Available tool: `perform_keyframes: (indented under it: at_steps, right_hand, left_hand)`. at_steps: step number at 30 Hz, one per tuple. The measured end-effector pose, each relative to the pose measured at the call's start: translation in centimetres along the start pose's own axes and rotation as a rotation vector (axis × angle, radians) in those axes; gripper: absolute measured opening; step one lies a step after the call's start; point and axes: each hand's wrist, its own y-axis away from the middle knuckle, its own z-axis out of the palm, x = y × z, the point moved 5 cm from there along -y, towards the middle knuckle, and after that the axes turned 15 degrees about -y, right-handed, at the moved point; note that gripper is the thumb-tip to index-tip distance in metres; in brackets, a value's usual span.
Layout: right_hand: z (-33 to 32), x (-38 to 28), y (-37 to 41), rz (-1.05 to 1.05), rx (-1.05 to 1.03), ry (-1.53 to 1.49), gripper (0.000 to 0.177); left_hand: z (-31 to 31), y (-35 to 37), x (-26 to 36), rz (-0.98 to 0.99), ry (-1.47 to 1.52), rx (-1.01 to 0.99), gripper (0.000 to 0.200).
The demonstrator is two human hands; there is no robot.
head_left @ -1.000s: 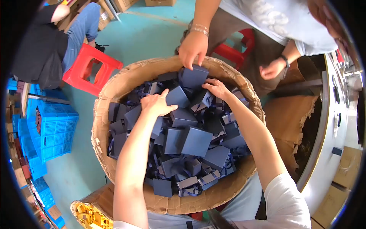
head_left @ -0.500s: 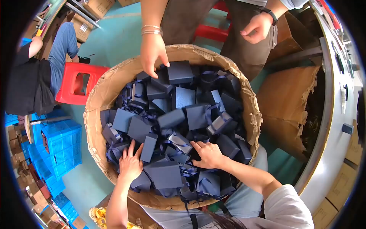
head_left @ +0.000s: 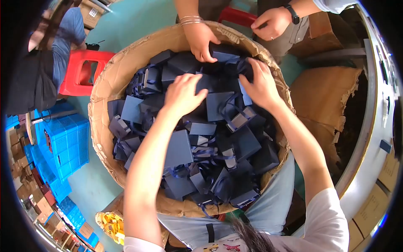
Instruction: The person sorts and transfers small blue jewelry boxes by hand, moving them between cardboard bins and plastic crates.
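Many dark blue boxes (head_left: 178, 147) with ribbons lie jumbled inside a large round cardboard bin (head_left: 103, 101). My left hand (head_left: 183, 93) is over the upper middle of the heap, fingers apart, with nothing visible in it. Toward the bin's upper right, my right hand (head_left: 261, 84) reaches onto the boxes, its thumb and fingers apart beside a dark box. Between and above my hands, another person's hand (head_left: 202, 42) with bracelets touches the boxes near the far rim.
The other person's second hand (head_left: 273, 23) wears a black watch. A red stool (head_left: 75, 90) and blue crates (head_left: 69, 147) stand at the left, near a seated person. A torn carton (head_left: 321, 101) and a long table (head_left: 369, 126) are at the right.
Both my hands have moved from the near part of the heap toward its far side. The boxes have shifted, and the other person's bracelet hand has moved right.
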Motion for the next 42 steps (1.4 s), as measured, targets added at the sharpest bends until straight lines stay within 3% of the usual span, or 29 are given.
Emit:
perform_keyframes:
  at_steps: [2, 4, 8, 9, 11, 13, 15, 17, 18, 20, 21, 24, 25, 26, 28, 30, 34, 35, 37, 38, 40, 42]
  right_hand:
    - [1.3, 0.8, -3.0, 0.034, -0.124, 0.416, 0.043]
    - [2.8, 2.2, -4.6, 0.409, -0.619, 0.483, 0.044]
    - [4.2, 5.6, -4.1, 0.473, -0.814, 0.521, 0.041]
    - [5.5, 8.3, -2.7, 0.474, -0.917, 0.598, 0.035]
    - [5.1, 8.5, -1.2, 0.315, -0.828, 0.683, 0.036]
    - [4.4, 8.1, -0.7, 0.365, -0.837, 0.597, 0.043]
    - [4.1, 7.1, -0.4, 0.417, -0.908, 0.463, 0.041]
    - [4.6, 5.8, 0.6, 0.322, -1.104, 0.292, 0.044]
    - [5.1, 5.4, 2.2, 0.235, -1.116, 0.367, 0.045]
    - [3.4, 2.8, 4.2, 0.221, -0.854, 0.447, 0.028]
    - [3.1, 1.7, 6.0, -0.036, -0.612, 0.502, 0.015]
    - [1.9, -2.3, 7.5, 0.017, -0.621, 0.468, 0.012]
    - [1.8, -3.4, 8.4, -0.091, -0.528, 0.478, 0.016]
    - [2.2, -4.0, 8.7, -0.023, -0.582, 0.585, 0.024]
    - [2.0, -5.0, 9.2, 0.034, -0.635, 0.571, 0.031]
    - [1.4, -6.3, 9.7, 0.050, -0.631, 0.548, 0.034]
    - [-1.2, -7.8, 10.9, -0.028, -0.556, 0.416, 0.031]
    - [-1.8, -8.1, 11.2, -0.054, -0.537, 0.360, 0.030]
    - [-2.8, -8.8, 11.7, -0.076, -0.468, 0.239, 0.029]
    - [-3.3, -8.7, 11.7, -0.066, -0.471, 0.227, 0.029]
    - [-4.5, -8.5, 11.9, -0.061, -0.466, -0.021, 0.023]
    - [-5.4, -8.1, 12.4, -0.031, -0.588, -0.221, 0.019]
  left_hand:
    - [4.0, -0.7, 1.3, -0.179, -0.027, -0.448, 0.056]
    - [4.3, -0.5, 2.1, -0.114, -0.089, -0.503, 0.058]
    - [2.2, 3.2, 2.2, 0.070, -0.103, -0.646, 0.045]
    - [2.2, 4.9, 2.3, 0.195, -0.185, -0.487, 0.040]
    - [1.5, 7.3, 3.5, 0.270, -0.193, -0.473, 0.033]
    - [1.0, 8.4, 4.1, 0.325, -0.256, -0.450, 0.031]
    - [1.2, 9.0, 4.2, 0.331, -0.236, -0.540, 0.031]
    - [0.9, 9.3, 4.3, 0.342, -0.230, -0.558, 0.030]
    - [0.5, 9.1, 4.5, 0.348, -0.246, -0.605, 0.030]
    - [0.4, 9.3, 4.3, 0.348, -0.233, -0.619, 0.029]
    - [0.6, 9.1, 4.1, 0.358, -0.245, -0.651, 0.028]
    - [-1.1, 6.5, 5.1, 0.292, -0.167, -0.930, 0.022]
    - [-2.4, 4.9, 5.8, 0.219, -0.179, -0.889, 0.020]
    - [-3.4, 3.1, 6.6, 0.157, -0.197, -0.724, 0.023]
    - [-3.5, -1.2, 8.6, 0.164, -0.188, -0.254, 0.026]
    - [-1.1, -5.9, 10.4, 0.192, 0.002, 0.079, 0.055]
    - [6.7, -13.4, 12.5, 0.088, -0.232, -0.054, 0.078]
    - [7.9, -13.9, 12.7, 0.055, -0.270, -0.009, 0.073]
    - [10.3, -14.7, 12.2, -0.009, -0.389, -0.176, 0.061]
    - [9.5, -14.1, 12.4, 0.034, -0.379, 0.061, 0.052]
    - [9.2, -12.9, 11.8, 0.053, -0.218, 0.021, 0.047]
    - [7.6, -9.4, 11.7, 0.187, -0.125, 0.111, 0.041]
